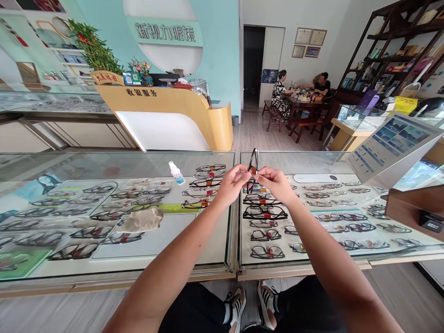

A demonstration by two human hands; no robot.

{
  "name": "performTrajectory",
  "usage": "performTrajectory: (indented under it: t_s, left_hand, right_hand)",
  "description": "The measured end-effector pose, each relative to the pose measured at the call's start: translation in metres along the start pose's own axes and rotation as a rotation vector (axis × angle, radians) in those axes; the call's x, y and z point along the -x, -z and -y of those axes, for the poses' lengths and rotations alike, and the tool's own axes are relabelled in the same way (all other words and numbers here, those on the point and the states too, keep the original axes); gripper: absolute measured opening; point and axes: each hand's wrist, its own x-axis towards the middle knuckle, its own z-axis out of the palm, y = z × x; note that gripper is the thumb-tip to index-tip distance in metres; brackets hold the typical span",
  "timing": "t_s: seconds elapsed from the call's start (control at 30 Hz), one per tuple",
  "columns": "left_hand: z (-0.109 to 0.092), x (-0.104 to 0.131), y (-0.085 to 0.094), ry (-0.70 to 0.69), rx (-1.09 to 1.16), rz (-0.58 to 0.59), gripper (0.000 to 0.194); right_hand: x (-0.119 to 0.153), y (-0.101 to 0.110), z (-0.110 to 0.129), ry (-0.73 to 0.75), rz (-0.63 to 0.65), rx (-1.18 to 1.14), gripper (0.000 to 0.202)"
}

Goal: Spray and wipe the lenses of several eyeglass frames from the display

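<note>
A pair of dark-framed eyeglasses (254, 159) is held up on edge above the glass counter, with an orange-red tag by its middle. My left hand (235, 184) pinches it from the left, and my right hand (274, 184) grips it from the right; the fingertips of both hands nearly meet. Left of my left hand, several dark glasses (208, 181) lie in a column. A small white spray bottle (177, 174) with a blue label stands farther left. Nearer to me lies a crumpled beige cloth (144, 220). Below my right hand are more black glasses (265, 212) with red tags.
Rows of glasses fill the display case (215, 231) on both sides of a joint. At right stand a slanted info board (391, 148) and a brown box (412, 210). Beyond are a wooden cashier desk (211, 125) and two people seated at a table (301, 99).
</note>
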Motion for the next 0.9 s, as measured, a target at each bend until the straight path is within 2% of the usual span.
performTrajectory:
  t_s: [0.1, 0.2, 0.3, 0.47, 0.6, 0.9]
  left_hand:
    - [-0.0011, 0.0004, -0.0011, 0.021, 0.06, -0.033, 0.086]
    - [-0.005, 0.0017, -0.0009, 0.028, 0.091, 0.008, 0.093]
    - [-0.0092, 0.0027, -0.0002, 0.055, 0.107, 0.027, 0.084]
    - [-0.008, -0.0002, -0.0001, 0.09, 0.126, -0.008, 0.068]
    - [-0.007, 0.0001, -0.0016, 0.071, 0.041, -0.026, 0.054]
    - [-0.0012, 0.002, -0.0008, -0.007, -0.011, 0.011, 0.053]
  right_hand:
    - [0.0005, -0.0014, 0.0017, 0.001, -0.019, 0.001, 0.064]
    - [0.0004, -0.0018, 0.0025, 0.006, -0.018, 0.005, 0.065]
    - [0.0, -0.0015, 0.0018, 0.007, -0.01, 0.01, 0.066]
    - [0.0003, -0.0014, -0.0004, 0.008, -0.01, 0.018, 0.066]
    - [0.0011, -0.0008, 0.0015, 0.021, 0.001, 0.02, 0.064]
    - [-0.0002, 0.0049, 0.0039, 0.025, -0.035, 0.044, 0.064]
